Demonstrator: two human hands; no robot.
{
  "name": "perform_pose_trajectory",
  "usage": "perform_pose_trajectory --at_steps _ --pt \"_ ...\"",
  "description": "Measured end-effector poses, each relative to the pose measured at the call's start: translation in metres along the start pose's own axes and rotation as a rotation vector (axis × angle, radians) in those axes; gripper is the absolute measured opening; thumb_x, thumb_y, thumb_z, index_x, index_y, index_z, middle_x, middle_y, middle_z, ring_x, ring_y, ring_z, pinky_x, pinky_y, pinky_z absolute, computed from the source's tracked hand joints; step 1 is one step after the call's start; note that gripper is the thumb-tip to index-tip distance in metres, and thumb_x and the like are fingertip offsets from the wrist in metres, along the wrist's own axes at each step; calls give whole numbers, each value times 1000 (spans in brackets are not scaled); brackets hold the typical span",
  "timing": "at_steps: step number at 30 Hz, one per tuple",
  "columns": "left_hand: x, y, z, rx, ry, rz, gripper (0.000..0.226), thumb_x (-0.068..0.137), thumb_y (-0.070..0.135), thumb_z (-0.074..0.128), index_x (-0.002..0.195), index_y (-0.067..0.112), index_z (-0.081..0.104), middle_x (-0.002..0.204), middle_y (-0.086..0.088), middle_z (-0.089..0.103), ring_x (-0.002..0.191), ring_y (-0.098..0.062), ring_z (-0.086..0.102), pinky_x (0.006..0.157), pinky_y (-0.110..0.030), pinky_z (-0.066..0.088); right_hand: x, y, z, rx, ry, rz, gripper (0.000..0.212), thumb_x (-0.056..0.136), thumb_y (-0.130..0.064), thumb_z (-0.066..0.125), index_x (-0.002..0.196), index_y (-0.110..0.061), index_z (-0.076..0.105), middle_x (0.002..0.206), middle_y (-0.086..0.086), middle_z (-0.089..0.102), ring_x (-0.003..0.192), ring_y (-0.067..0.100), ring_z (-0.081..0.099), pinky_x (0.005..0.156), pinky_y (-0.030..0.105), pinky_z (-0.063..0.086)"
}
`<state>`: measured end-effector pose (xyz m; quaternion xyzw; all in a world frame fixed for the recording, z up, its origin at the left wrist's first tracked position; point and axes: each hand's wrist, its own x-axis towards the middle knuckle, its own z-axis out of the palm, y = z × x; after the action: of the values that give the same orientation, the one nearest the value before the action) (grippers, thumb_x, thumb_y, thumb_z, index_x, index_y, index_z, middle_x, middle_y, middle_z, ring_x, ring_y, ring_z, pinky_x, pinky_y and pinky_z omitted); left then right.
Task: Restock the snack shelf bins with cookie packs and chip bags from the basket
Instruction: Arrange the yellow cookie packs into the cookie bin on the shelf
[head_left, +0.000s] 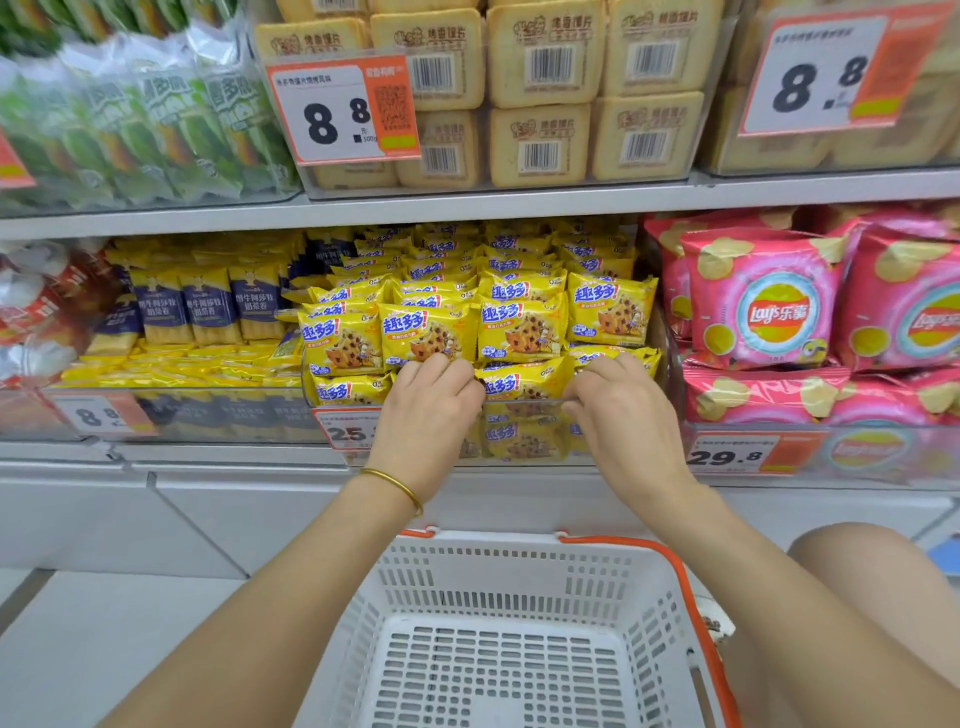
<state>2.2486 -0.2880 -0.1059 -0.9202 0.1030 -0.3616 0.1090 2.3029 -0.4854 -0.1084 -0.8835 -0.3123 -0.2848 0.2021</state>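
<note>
- The basket (519, 545) is sitting nearest, showing only its bare white floor, so the restocking is looking nearly finished.
- One cookie pack (522, 382) is lying at the front rim of the cookie bin (524, 404). The left hand (434, 397) is curling round its left end and the right hand (621, 400) round its right.
- That bin is already brimming, and the chip bags (769, 306) beside it are filling theirs.

Yellow cookie packs (431, 332), pink chip bags (763, 301), white orange-rimmed basket (498, 543).
</note>
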Motion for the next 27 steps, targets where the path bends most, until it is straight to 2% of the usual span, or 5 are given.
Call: perform_pose_trajectory --at_steps 11,17,22,25,27 --pt "26 -8 16 21 -49 -35 25 58 4 85 67 13 63 71 -3 54 74 -22 40 64 -30 25 25 8 14 0 -17 43 14 70 -2 77 69 -4 64 74 9 60 75 30 50 56 38 48" --pt "15 -4 23 -22 -62 -31 21 63 2 82 72 11 64 73 -4 55 76 -21 35 64 -31 22 13 9 21 -26 -28 38 21 61 -3 83 65 -5 63 69 8 60 69 30 52 48 34 46" --pt "15 -2 17 10 -134 -39 22 63 6 83 73 12 65 73 -4 55 72 -25 48 64 -31 24 15 5 17 -102 -75 75 18 63 1 79 73 -6 67 74 7 62 76 30 54 51 33 46" --pt "18 7 6 -43 -44 -59 10 77 8 73 77 10 63 76 -7 55 71 -27 48 63 -32 30 11 3 3 -58 -67 54 22 66 5 70 85 -7 67 82 9 64 80 33 56 55 36 49" --pt "32 22 -8 -102 50 -38 9 85 16 58 82 9 62 80 -9 57 75 -28 47 64 -33 32 6 5 -20 -12 53 14 21 66 3 65 84 -8 67 81 8 64 76 33 58 53 36 51"
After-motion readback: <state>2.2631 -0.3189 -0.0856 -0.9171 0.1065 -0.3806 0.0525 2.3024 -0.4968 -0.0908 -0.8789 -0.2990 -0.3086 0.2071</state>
